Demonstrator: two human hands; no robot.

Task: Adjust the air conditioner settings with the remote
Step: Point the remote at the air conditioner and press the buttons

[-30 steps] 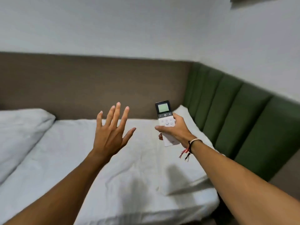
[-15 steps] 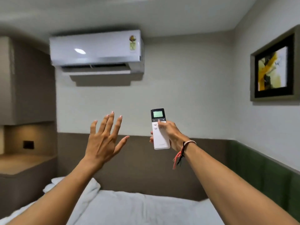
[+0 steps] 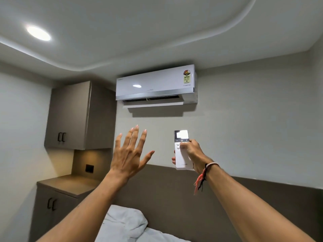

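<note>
right hand [image 3: 194,153] grips the white remote [image 3: 181,150] upright, thumb on its buttons — left hand [image 3: 130,154] beside it, empty, fingers spread, clear air around. air conditioner [image 3: 155,84] above both; its sticker unreadable.

Wall cabinet [image 3: 70,116] upper left, lower cabinet [image 3: 52,205] under it, ceiling light [image 3: 38,33] lit, white pillow [image 3: 125,222] bottom, brown headboard [image 3: 174,198].

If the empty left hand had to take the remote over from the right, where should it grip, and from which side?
Probably the top end of the remote, pinched across its narrow edges beside the screen, coming in from the left. The right hand wraps the middle with its thumb on the buttons, and the open left hand is raised on that side.
</note>
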